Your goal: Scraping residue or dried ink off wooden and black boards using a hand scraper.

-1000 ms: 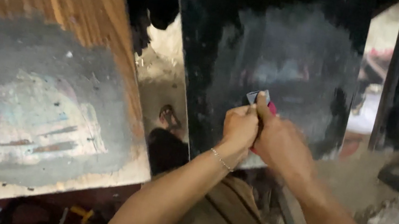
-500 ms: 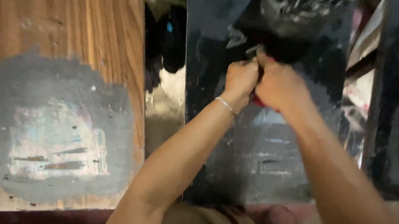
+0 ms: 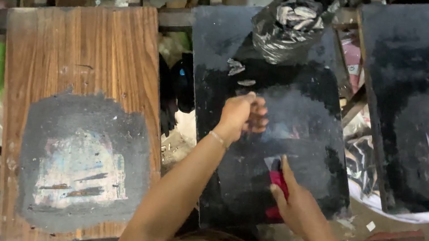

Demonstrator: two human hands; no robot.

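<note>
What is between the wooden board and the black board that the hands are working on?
In the head view, a gap separates the wooden board from the black board. Dark cloth-like items and pale debris show through it.

**Boards in a row, hands on the middle one**

Three boards lean side by side: the wooden board [image 3: 77, 116] on the left, the middle board [image 3: 271, 124] beside it, the right board [image 3: 428, 108] further right. A plastic bag [image 3: 293, 24] hangs over the middle board's top edge. The left hand [image 3: 241, 116] is at its centre; the right hand [image 3: 298, 208], lower, presses a scraper [image 3: 277, 179] against it.
</note>
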